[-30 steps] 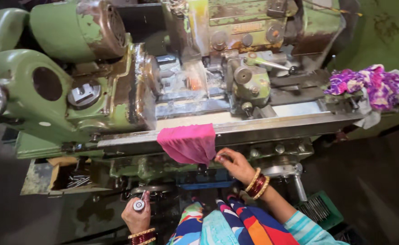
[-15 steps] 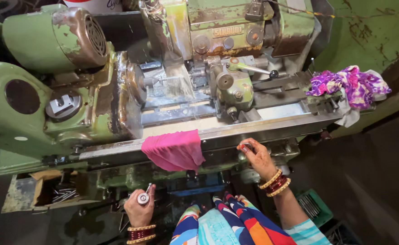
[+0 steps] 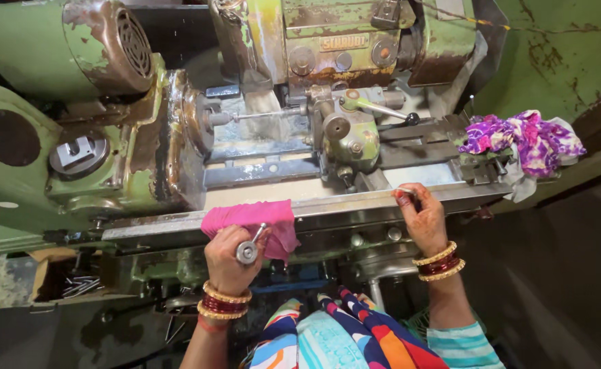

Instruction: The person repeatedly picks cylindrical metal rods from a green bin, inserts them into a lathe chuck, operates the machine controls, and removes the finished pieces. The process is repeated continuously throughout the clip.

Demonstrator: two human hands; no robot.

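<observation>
— Below the machine bed, what's the left hand (image 3: 229,263) on?
— Its grip is closed round a steel crank handle (image 3: 248,250), just under the pink cloth (image 3: 249,220): stiff, likely oily.
— And the right hand (image 3: 423,220)?
— Pinching a small metal piece (image 3: 406,192) at the bed's edge; light, easily dropped.

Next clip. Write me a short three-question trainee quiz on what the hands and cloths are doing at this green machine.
1. True or false: the left hand grips a metal crank handle.
2. Which cloth hangs over the front rail, just above the left hand? A) the pink cloth B) the purple patterned cloth C) a white towel
3. Fill in: the right hand pinches a small thin metal piece at the ______ rail.

Key
1. True
2. A; the purple patterned cloth lies at the machine's right end.
3. front
</observation>
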